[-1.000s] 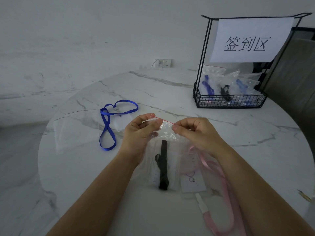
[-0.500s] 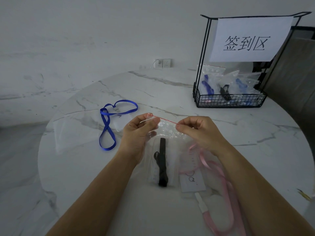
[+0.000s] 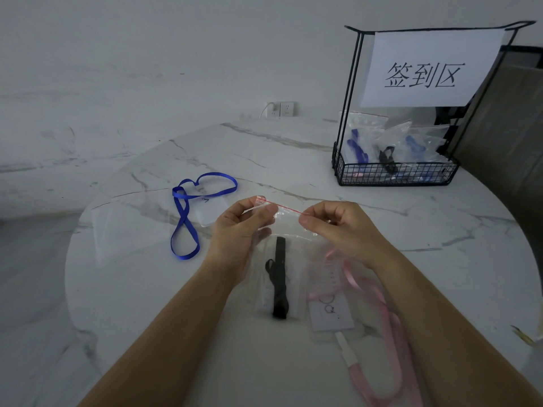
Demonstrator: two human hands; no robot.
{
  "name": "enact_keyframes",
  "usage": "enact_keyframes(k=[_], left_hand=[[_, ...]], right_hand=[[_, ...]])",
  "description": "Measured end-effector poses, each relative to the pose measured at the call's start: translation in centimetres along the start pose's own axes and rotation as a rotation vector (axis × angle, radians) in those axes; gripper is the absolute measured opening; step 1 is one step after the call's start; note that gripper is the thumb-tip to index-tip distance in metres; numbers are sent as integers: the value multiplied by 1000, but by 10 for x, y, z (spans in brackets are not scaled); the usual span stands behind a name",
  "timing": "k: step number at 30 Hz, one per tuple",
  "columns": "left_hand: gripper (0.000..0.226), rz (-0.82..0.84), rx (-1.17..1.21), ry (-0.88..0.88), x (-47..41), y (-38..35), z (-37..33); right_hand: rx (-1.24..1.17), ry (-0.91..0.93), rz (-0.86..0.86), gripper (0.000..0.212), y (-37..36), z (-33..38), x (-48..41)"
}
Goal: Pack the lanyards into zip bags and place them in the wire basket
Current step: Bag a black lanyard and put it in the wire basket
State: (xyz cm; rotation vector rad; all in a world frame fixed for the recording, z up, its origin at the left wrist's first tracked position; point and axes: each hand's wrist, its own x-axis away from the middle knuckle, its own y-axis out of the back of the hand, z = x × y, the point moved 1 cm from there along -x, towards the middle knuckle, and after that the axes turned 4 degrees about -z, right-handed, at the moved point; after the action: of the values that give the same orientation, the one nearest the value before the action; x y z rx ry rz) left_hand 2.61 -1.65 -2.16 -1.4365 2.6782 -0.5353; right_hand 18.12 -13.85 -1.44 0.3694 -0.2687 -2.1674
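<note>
A clear zip bag (image 3: 289, 230) with a red seal line hangs between my hands above the table, and a black lanyard (image 3: 279, 282) is inside it. My left hand (image 3: 241, 230) pinches the bag's top left corner. My right hand (image 3: 338, 227) pinches the seal further right. A blue lanyard (image 3: 188, 212) with a clear card holder lies on the table to the left. A pink lanyard (image 3: 379, 312) with a white card lies under my right forearm. The black wire basket (image 3: 393, 174) stands at the back right and holds several packed bags.
An empty clear zip bag (image 3: 117, 227) lies flat at the table's left. A white paper sign (image 3: 426, 69) hangs on the basket's tall frame. The round marble table's edge (image 3: 70, 259) curves along the left. A dark chair back (image 3: 505, 127) stands behind the basket.
My right hand has slid to the right along the red seal line, so more of the seal shows between my hands. The bag has dropped slightly.
</note>
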Motion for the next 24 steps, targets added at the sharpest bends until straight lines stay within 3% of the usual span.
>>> enact_keyframes(k=[24], left_hand=[[31,-22,126,36,-5,5,-2]], right_hand=[[-20,-23,-36,6,12,-7,-6]])
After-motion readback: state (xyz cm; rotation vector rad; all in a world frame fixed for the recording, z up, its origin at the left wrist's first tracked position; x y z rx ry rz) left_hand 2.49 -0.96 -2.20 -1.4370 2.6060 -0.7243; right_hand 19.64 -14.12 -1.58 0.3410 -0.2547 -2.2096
